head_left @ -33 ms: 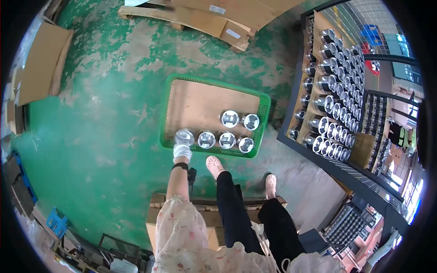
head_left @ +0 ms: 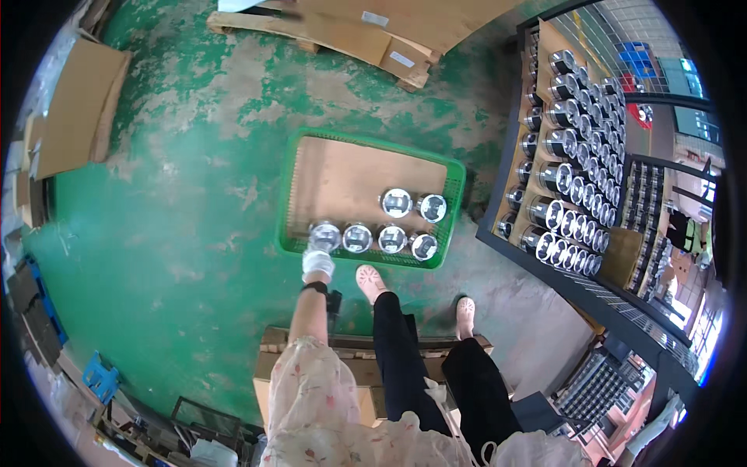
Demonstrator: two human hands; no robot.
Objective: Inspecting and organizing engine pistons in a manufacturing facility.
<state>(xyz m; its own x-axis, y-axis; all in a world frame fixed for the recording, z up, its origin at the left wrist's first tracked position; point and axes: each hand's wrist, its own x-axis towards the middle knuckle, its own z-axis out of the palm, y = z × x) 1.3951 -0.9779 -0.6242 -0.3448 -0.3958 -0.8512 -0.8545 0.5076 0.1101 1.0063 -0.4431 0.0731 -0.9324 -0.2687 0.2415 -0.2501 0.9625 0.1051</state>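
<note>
My left hand [head_left: 317, 263], in a white glove, reaches down to the near left corner of a green plastic crate [head_left: 457, 194] on the floor. Its fingers are closed round a shiny metal piston [head_left: 324, 235], at the left end of the near row. Brown cardboard [head_left: 342, 175] lines the crate's bottom. Beside the held piston stands another piston [head_left: 357, 238], with more to its right. A shorter second row, with a piston [head_left: 397, 202] at its left end, stands behind them on the right. The glove partly hides my fingertips. My right hand is out of view.
On the right, a dark metal rack [head_left: 513, 253] carries many pistons in rows. Flattened cardboard [head_left: 334, 27] lies on a wooden pallet at the far side. Another cardboard sheet [head_left: 82, 109] leans at left. A blue stool [head_left: 101, 379] stands lower left. My feet are near the crate.
My left hand and the piston in it have shifted slightly right, closer to the neighbouring piston. The whole view has also moved a little.
</note>
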